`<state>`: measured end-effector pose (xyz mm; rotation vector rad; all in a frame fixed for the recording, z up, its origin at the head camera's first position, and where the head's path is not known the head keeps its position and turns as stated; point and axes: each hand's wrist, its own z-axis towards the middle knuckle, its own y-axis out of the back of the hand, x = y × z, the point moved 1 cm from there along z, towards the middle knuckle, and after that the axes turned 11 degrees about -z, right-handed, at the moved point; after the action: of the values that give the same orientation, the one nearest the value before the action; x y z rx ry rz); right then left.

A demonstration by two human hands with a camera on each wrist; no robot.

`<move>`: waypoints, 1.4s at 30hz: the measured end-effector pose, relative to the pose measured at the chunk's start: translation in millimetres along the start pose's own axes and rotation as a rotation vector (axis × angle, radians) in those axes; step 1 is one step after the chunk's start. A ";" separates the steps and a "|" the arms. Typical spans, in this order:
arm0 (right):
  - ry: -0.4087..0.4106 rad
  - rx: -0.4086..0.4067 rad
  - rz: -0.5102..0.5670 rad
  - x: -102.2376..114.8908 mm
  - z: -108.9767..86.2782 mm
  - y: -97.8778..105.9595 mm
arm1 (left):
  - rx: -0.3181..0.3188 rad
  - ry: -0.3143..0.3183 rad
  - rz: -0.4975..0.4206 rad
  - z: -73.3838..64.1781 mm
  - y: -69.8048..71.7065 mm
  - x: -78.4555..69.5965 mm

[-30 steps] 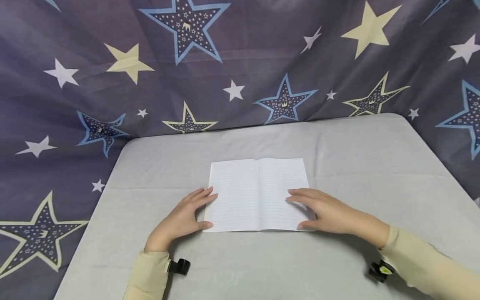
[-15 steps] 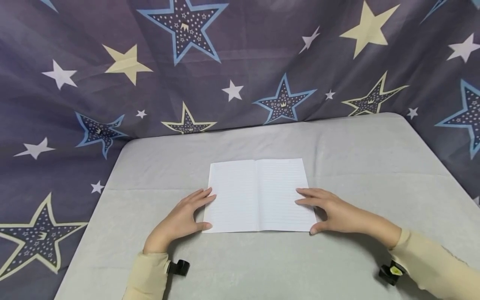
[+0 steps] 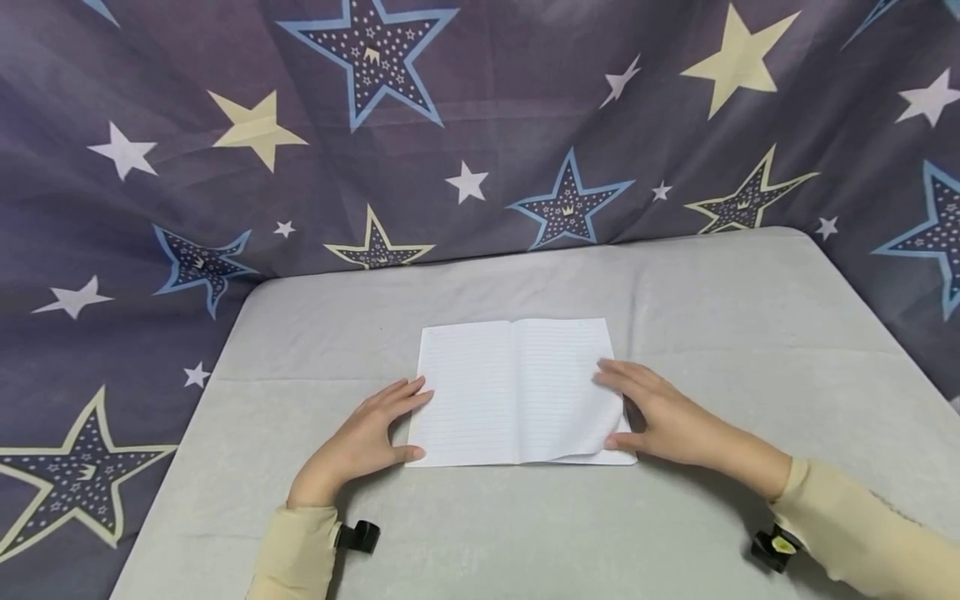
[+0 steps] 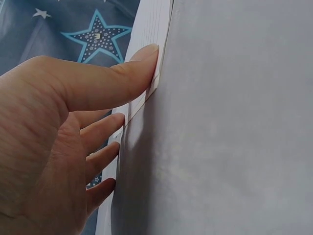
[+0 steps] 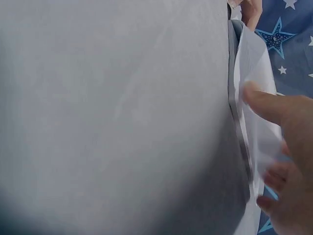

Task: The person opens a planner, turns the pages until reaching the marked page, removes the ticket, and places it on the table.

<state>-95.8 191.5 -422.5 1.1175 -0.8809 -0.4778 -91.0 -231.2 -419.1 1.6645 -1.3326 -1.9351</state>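
An open notebook (image 3: 468, 392) with ruled white pages lies flat on the grey-covered table. My left hand (image 3: 363, 437) rests along its left edge, fingers spread and thumb on the lower left corner; the left wrist view shows that thumb (image 4: 132, 73) lying on the page. At the right side, my right hand (image 3: 667, 417) has its fingers over the page's outer edge. Its thumb (image 5: 266, 103) touches the lower right part of the right-hand page (image 5: 257, 63), whose corner is lifted and curled inward. A strip of the sheet below shows under the curl. Fingers and thumb stand apart.
The grey cloth-covered table (image 3: 480, 533) extends around the notebook. Behind and beside it hangs a dark star-patterned curtain (image 3: 510, 100). Black wrist cameras sit at the left cuff (image 3: 360, 535) and the right cuff (image 3: 772, 550).
My right hand first slid right to the page's outer edge, then its thumb moved back left and lifted the lower right page corner. The left hand has stayed in place.
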 end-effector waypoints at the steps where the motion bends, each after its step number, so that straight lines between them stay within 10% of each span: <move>1: -0.034 -0.013 0.010 1.4 0.8 0.1 | 0.002 0.001 -0.003 0.0 -0.3 -0.2; 8: -0.166 -0.038 0.161 21.0 5.7 1.2 | 0.004 0.001 -0.001 0.2 -0.7 -0.3; 26: 0.240 0.154 0.162 83.0 71.1 -30.6 | -0.034 -0.001 -0.029 -0.9 5.4 5.0; 42: 0.314 0.231 0.028 88.2 82.4 -42.6 | -0.095 0.005 -0.146 -6.2 16.5 11.0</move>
<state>-106.8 64.1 -415.9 1.3464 -0.6848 -0.1713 -94.7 -250.8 -413.2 1.7633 -1.1258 -2.0385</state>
